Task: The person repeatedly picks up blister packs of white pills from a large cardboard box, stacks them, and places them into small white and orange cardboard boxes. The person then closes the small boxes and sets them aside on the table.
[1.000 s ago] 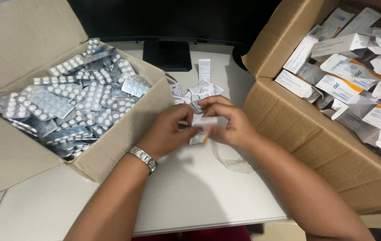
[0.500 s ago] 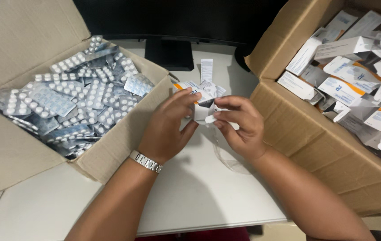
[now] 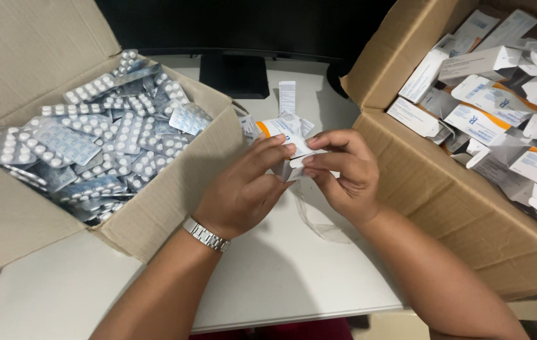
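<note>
Left hand (image 3: 246, 189): fingertips pinch small white carton (image 3: 284, 135).
Right hand (image 3: 344, 170): grip closed on the same carton's flap.
Carton: above white desk (image 3: 268, 283), between blister-pack box (image 3: 155, 217) and carton-filled box (image 3: 419, 182).

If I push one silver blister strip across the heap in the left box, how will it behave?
A blister strip would probably slide easily: its foil looks smooth and shiny. It looks thin and flat, so it is likely light and bends a little. The heap in the left cardboard box lies loose and overlapping, so neighbouring strips would probably shift too.
</note>
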`<state>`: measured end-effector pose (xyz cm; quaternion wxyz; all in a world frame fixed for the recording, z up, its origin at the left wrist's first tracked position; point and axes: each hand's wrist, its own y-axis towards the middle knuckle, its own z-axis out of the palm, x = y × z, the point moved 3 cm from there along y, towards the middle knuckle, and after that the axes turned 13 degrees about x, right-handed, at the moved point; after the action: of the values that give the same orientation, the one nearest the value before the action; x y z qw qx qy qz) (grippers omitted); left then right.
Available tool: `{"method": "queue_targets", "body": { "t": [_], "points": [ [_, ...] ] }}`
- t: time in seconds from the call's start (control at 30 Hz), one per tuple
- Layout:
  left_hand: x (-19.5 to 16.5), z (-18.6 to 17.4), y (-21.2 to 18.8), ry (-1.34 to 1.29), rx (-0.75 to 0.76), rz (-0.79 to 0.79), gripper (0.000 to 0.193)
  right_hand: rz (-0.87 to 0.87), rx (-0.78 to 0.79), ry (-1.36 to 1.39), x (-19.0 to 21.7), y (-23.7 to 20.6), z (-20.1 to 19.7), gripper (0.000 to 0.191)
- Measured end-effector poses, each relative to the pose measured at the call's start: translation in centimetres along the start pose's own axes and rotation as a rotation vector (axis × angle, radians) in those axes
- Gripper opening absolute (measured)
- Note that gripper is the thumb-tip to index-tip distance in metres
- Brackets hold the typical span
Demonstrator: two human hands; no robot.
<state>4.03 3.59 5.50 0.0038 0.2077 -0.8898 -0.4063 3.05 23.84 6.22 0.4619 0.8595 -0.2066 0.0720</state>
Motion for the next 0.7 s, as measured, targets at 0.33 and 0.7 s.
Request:
{"method": "queue_targets", "body": {
  "t": [0.33, 0.7],
  "points": [
    [0.6, 0.5, 0.2, -0.046, 0.106, -0.118, 0.021, 0.059, 0.098, 0.144, -0.7, 0.6, 0.2, 0.011],
    [0.2, 1.0, 0.5, -0.128, 0.099, -0.185, 0.038, 0.311, 0.128, 0.626, -4.1, -0.4, 1.3, 0.012]
  ]
}}
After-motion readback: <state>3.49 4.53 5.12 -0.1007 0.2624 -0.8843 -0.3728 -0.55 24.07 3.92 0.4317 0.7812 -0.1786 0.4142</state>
